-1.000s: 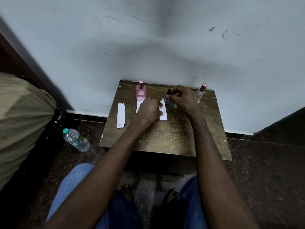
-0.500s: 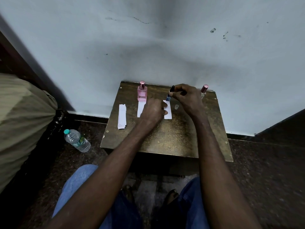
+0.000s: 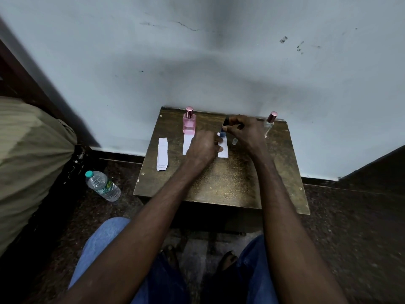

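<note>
Barely any shift vs earlier frames: R hand (image 3: 243,132) still over strip, same grip. Thumb + fingers pinch small blue vial (image 3: 222,134) just under black cap; vial upright at far end of paper strip (image 3: 224,151). L hand (image 3: 202,148) curled, fingertips on strip's left edge; pinch or press, can't tell. Clear cap (image 3: 235,141) just right of strip. Pink perfume btl (image 3: 189,125) w/ 2nd strip (image 3: 187,145) left of L hand, strip stack (image 3: 162,154) further left. Clear btl (image 3: 270,125) behind R hand. All on wooden table (image 3: 219,189); water btl (image 3: 103,186) on floor.

Both bare forearms are extended forward; left hand (image 3: 202,148) is curled, right hand (image 3: 243,132) pinched at fingertips.
</note>
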